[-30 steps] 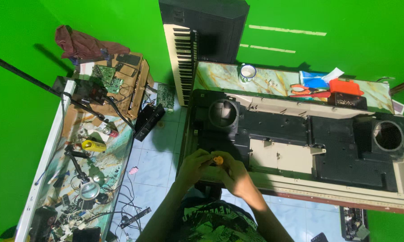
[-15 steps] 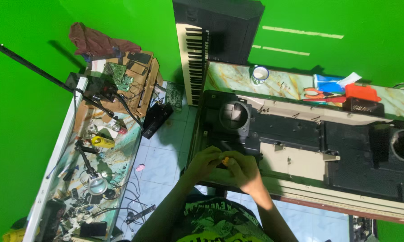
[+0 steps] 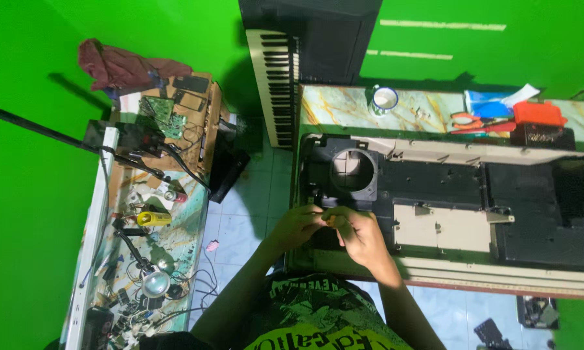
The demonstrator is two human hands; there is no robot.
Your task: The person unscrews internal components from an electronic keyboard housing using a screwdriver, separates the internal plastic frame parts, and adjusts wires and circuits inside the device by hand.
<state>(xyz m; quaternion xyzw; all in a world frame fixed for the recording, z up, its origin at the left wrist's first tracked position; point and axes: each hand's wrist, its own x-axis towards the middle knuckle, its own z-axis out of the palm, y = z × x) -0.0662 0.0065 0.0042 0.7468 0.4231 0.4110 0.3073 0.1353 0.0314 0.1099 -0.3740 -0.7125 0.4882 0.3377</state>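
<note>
Keyboard casing (image 3: 447, 194) (hands (image 3: 334, 223) at near-left edge)

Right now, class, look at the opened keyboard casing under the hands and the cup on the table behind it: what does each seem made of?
Keyboard casing: probably moulded plastic, matt black inside with a cream outer shell; the ribs and the round speaker opening suggest moulding.
Cup: looks like enamelled metal or ceramic, glossy white with a dark rim; too small to tell which.
</note>
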